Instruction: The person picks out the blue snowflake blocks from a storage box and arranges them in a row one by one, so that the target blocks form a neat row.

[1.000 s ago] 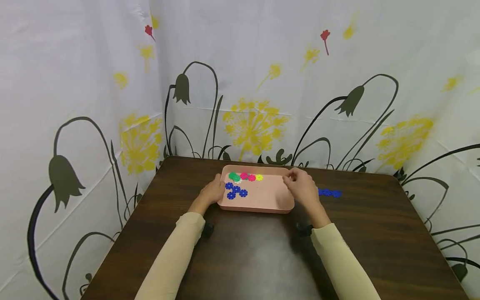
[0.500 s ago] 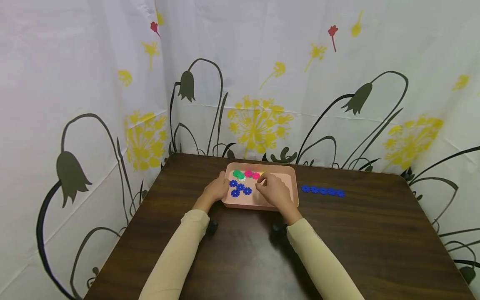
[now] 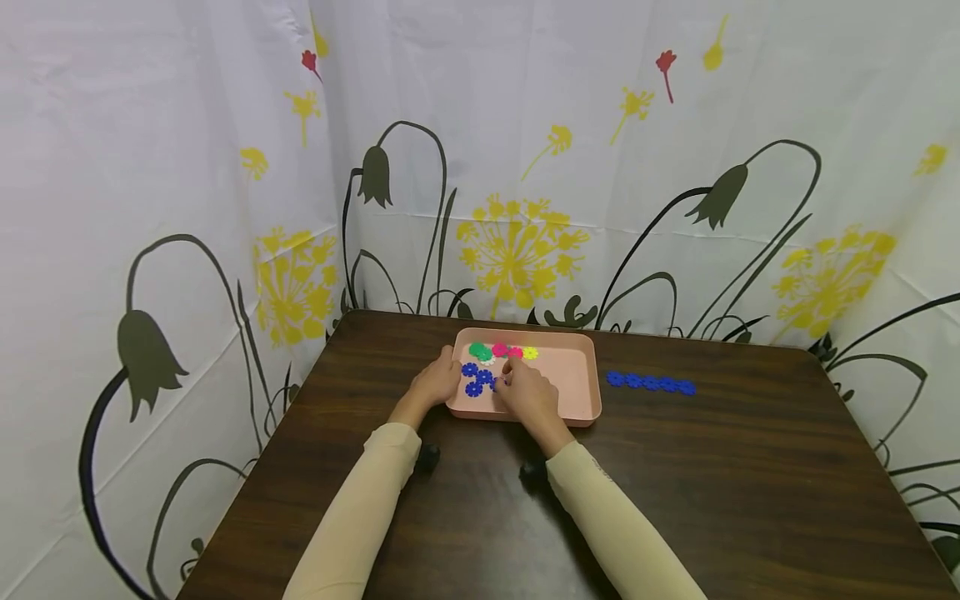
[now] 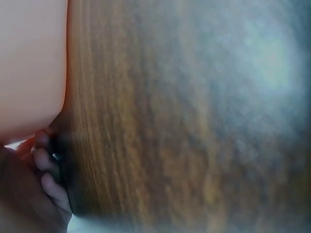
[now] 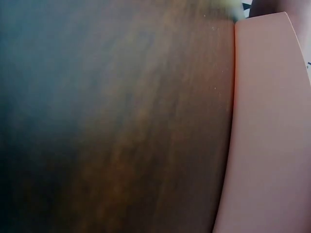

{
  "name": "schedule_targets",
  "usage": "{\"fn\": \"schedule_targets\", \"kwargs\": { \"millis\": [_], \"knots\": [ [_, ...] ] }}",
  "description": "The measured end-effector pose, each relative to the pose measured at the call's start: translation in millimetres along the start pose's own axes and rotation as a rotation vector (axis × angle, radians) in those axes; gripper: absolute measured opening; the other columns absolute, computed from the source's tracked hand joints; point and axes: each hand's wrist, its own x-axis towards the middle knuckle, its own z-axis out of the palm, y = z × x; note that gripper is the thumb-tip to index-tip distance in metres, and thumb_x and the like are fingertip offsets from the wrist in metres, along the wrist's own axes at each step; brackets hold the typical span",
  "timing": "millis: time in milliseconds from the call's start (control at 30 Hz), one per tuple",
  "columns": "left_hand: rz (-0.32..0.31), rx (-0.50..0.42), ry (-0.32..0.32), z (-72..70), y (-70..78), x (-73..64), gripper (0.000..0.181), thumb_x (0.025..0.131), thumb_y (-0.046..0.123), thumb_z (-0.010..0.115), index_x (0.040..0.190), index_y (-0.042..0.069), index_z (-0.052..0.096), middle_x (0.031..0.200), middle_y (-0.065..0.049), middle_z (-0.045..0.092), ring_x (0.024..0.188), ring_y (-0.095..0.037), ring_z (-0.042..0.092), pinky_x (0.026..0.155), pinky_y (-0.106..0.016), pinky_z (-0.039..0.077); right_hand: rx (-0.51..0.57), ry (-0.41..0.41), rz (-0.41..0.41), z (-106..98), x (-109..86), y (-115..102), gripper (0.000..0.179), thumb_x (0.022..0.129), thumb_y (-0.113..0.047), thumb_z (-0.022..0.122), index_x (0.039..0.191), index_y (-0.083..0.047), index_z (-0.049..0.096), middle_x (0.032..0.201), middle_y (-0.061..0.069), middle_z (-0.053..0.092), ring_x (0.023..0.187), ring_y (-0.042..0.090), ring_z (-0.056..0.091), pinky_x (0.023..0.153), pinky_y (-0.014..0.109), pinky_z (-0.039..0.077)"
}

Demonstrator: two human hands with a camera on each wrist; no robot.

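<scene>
A pink tray (image 3: 573, 392) stands near the back of the table with several small flower-shaped plastic discs in it. My left hand (image 3: 437, 379) grips the tray's left edge; in the left wrist view its bent fingers (image 4: 46, 162) lie by the tray's outer wall. Over the tray's front wall reaches my right hand (image 3: 531, 393), thumb and fingertips at the rightmost blue disc (image 3: 495, 383), which they partly cover. Whether they pinch it is hidden. Other blue discs (image 3: 474, 389) lie just left of it. The right wrist view shows only tray wall and table.
Behind the blue discs lie green discs (image 3: 480, 352), pink discs (image 3: 500, 349), a yellow disc (image 3: 530, 353) and a white one. Right of the tray, several blue discs (image 3: 652, 383) form a row on the dark wooden table (image 3: 720, 467). A patterned curtain (image 3: 525, 125) hangs behind.
My right hand has moved left from the tray's right edge across to the blue discs, uncovering the row on the table. The left hand stays at the tray's left edge.
</scene>
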Motion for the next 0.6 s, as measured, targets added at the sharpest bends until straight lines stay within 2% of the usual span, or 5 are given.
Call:
{"fn": "schedule_targets", "kwargs": {
  "millis": [133,267,600],
  "knots": [
    [-0.007,-0.007,0.006,-2.0,2.6,-3.1,0.055,0.114,0.043,0.026,0.158,0.011,0.032,0.143,-0.02,0.059,0.117,-0.035,0.059,0.11,-0.06,0.045,0.031,-0.014,0.027,1.3,2.2,1.0,0.029,0.097,-0.033,0.073,0.121,-0.019,0.069,0.089,0.0,0.07,0.079,0.025,0.062,0.075,0.044,0.049],
    [-0.006,-0.017,0.001,-0.4,-0.1,0.6,0.055,0.114,0.042,0.026,0.16,0.011,0.031,0.145,-0.02,0.059,0.118,-0.035,0.059,0.111,-0.061,0.044,0.053,-0.041,0.053,1.5,3.7,1.9,0.028,0.095,-0.033,0.077,0.118,-0.019,0.07,0.094,0.001,0.072,0.083,0.025,0.063,0.08,0.046,0.051],
    [-0.014,-0.005,-0.018,1.2,-2.3,4.0,0.057,0.114,0.043,0.024,0.161,0.012,0.028,0.149,-0.02,0.057,0.121,-0.035,0.059,0.113,-0.062,0.044,0.091,-0.063,0.064,-0.1,3.4,3.5,0.022,0.097,-0.03,0.079,0.112,-0.017,0.071,0.096,0.002,0.072,0.084,0.025,0.063,0.077,0.044,0.049]
  ]
}}
